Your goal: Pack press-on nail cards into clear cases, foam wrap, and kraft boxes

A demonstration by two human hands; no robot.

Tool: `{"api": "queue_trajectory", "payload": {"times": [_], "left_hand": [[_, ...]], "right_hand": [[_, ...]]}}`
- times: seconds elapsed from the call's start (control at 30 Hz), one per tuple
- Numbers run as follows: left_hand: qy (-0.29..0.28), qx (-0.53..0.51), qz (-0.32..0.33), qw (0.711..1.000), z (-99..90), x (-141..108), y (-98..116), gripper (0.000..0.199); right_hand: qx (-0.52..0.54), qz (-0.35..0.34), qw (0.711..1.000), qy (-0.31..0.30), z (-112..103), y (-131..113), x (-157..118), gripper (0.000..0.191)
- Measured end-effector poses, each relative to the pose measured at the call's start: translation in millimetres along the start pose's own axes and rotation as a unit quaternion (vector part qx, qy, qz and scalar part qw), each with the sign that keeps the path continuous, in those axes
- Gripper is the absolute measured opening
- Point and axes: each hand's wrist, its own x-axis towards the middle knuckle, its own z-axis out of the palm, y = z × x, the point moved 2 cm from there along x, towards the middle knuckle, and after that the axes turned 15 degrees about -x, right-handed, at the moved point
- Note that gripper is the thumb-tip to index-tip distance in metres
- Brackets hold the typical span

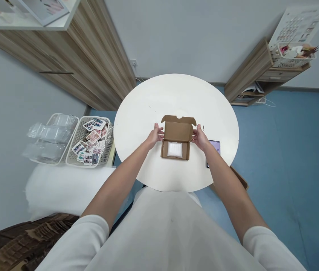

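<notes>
Rectangular brown cardboard box [178, 130] sits crosswise right between left hand [156, 136] and right hand [200, 137], both uncurled, maybe just touching its sides.

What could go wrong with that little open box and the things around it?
The white packet doesn't fill the open box, so it might slide about inside if the box tips. The phone lies partly hidden under the right forearm, so a careless arm movement could nudge it.
</notes>
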Motion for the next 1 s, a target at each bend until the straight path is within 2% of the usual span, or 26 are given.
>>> {"api": "queue_trajectory", "payload": {"times": [0.13,0.23,0.33,0.53,0.67,0.77,0.83,1.0], "left_hand": [[-0.032,-0.037,0.005,0.999,-0.2,-6,5,0.083],[-0.072,-0.047,0.0,0.996,-2.4,-12,5,0.083],[-0.097,-0.045,-0.002,0.994,-5.0,-20,2,0.082],[-0.129,-0.032,0.008,0.991,-12.3,-44,-11,0.074],[-0.144,0.069,0.02,0.987,-16.4,-59,-20,0.062],[-0.108,0.178,0.043,0.977,-16.9,-66,-29,0.056],[-0.079,0.249,0.075,0.962,-15.6,-70,-36,0.054],[-0.062,0.391,0.141,0.907,-11.5,-80,-53,0.049]], "right_hand": [[-0.003,-0.049,0.999,-0.004,0,-8,-9,0.069],[0.002,-0.056,0.998,0.002,0,-6,-18,0.065],[0.01,-0.046,0.999,0.01,2,2,-26,0.065],[0.009,-0.041,0.999,-0.02,7,25,-42,0.065],[-0.052,-0.037,0.998,-0.014,12,37,-60,0.061],[-0.137,-0.026,0.99,0.014,18,47,-72,0.051],[-0.191,-0.028,0.98,0.042,23,54,-78,0.048],[-0.307,-0.05,0.946,0.091,38,71,-83,0.042]]}}
